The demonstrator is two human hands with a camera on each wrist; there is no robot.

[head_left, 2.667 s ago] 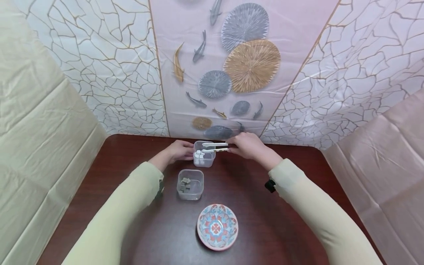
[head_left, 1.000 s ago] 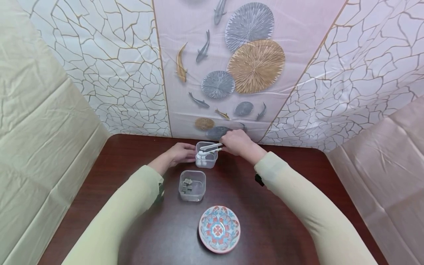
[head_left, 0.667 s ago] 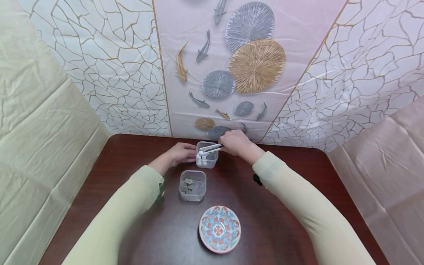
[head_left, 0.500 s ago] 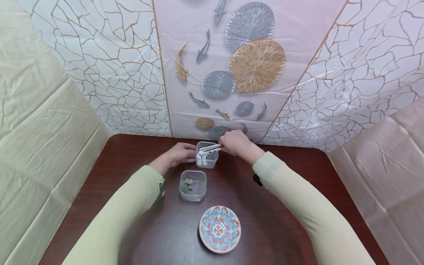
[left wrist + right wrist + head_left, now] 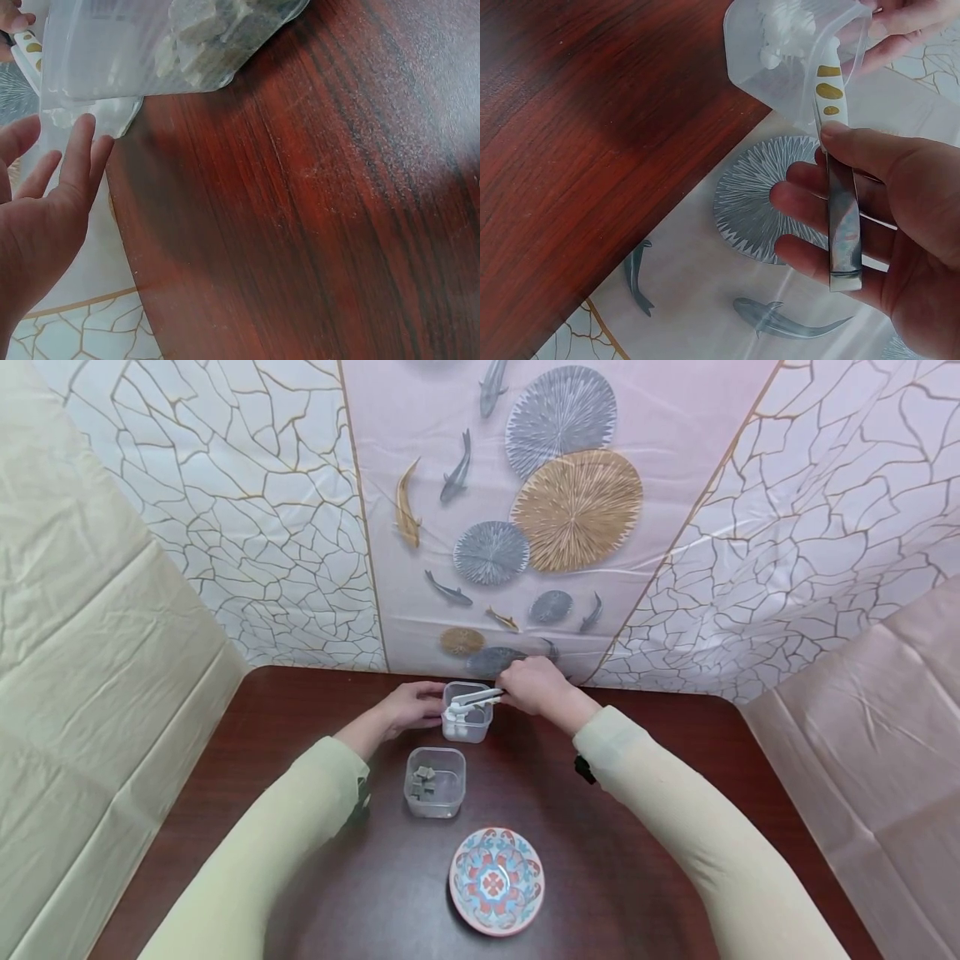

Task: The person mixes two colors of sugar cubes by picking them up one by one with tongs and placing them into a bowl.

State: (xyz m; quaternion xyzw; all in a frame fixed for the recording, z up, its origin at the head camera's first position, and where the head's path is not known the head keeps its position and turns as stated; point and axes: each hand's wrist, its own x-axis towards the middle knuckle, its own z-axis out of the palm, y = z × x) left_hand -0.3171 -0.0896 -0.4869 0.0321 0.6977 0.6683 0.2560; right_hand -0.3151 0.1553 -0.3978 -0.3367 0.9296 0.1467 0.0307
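A: Biggest item first: the table (image 5: 645,827) layout matches a second back. The patterned bowl (image 5: 496,880) sits nearest the person, and the clear tub of grey cubes (image 5: 434,781) sits between it and the far tub (image 5: 467,713). None of them has shifted.

B: Arms?

A: The right arm has come in since 2.7 s ago. Back then the right hand (image 5: 532,683) held the tongs (image 5: 477,697) level above the far tub; now the tips point down inside it, among the white cubes (image 5: 454,723). Over the last second there is barely any motion.

B: Grip state?

A: The right hand's fingers and thumb are curled round the tongs' handle (image 5: 841,225), a firm hold. The tong arms look nearly together at the tips, around a white lump (image 5: 780,34) by the wrist view. Whether a cube is really pinched, he cannot tell; the tub wall blurs it.

B: Left?

A: The left hand (image 5: 411,707) stays at the far tub's left side, fingers (image 5: 75,161) straight, with their tips at the wall, steadying it rather than gripping.

B: So what does that mean?

A: Reads as a pick in progress: the tongs are down in the white cubes, nothing is lifted out yet, and the bowl holds nothing.
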